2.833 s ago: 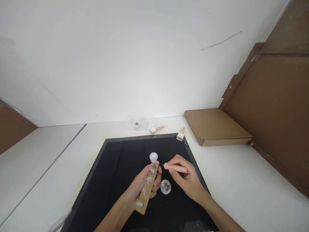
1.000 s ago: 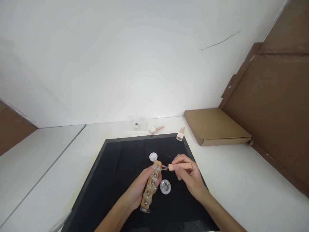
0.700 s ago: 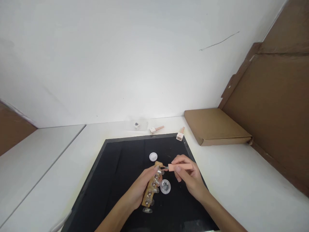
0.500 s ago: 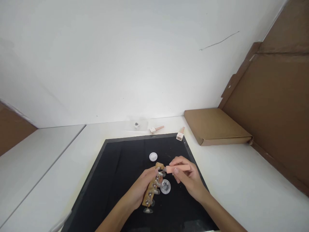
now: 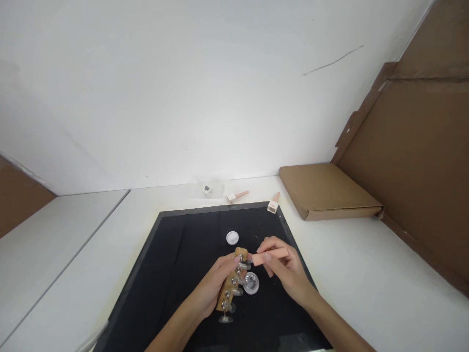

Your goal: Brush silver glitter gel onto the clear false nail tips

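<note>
My left hand (image 5: 214, 285) is closed around a tan nail-tip stand (image 5: 227, 288), held at a slant. Several clear false nails (image 5: 237, 292) stick out from its right side on small metal posts. In my right hand (image 5: 287, 269) I pinch the pink cap of a nail polish brush (image 5: 271, 255). Its brush end points left at the uppermost nail (image 5: 244, 266); whether the bristles touch it I cannot tell. Just right of the stand lies a small round clear jar (image 5: 251, 283) with something silvery inside. A white round lid (image 5: 232, 238) rests above the stand.
A black mat (image 5: 172, 264) covers the middle of the white table. Two nail polish bottles with pink caps, one left (image 5: 231, 198) and one right (image 5: 273, 205), lie along its far edge. Behind it is a clear tray (image 5: 218, 190). A flat cardboard box (image 5: 330, 190) sits at the right.
The pink brush cap has tilted, its left end now lower and its right end higher. The stand has shifted very slightly in my left hand.
</note>
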Demonstrator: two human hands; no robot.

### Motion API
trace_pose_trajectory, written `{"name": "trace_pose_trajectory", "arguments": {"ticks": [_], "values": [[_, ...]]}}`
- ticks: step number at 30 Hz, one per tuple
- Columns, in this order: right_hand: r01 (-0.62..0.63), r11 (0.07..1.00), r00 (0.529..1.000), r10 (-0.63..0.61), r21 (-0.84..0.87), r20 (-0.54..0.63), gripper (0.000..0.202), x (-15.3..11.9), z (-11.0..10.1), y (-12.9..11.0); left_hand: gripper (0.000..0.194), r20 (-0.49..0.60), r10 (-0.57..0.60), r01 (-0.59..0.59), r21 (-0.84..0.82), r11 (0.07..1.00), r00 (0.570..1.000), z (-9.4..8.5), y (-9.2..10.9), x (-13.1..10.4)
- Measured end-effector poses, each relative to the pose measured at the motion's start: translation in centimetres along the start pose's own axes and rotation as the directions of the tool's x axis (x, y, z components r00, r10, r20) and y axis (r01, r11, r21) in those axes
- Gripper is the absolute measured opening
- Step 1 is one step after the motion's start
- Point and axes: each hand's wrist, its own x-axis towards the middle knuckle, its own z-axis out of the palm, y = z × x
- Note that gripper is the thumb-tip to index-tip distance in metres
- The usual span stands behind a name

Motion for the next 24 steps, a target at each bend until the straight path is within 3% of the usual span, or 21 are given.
{"name": "trace_pose_trajectory", "arguments": {"ticks": [24], "values": [[-0.077, 0.996, 0.997, 0.077, 0.041, 0.003, 0.034, 0.06, 0.02, -0.04, 0.04, -0.017, -0.022, 0.021, -0.039, 0.999, 1.0, -0.25, -0.2, -0.01]]}}
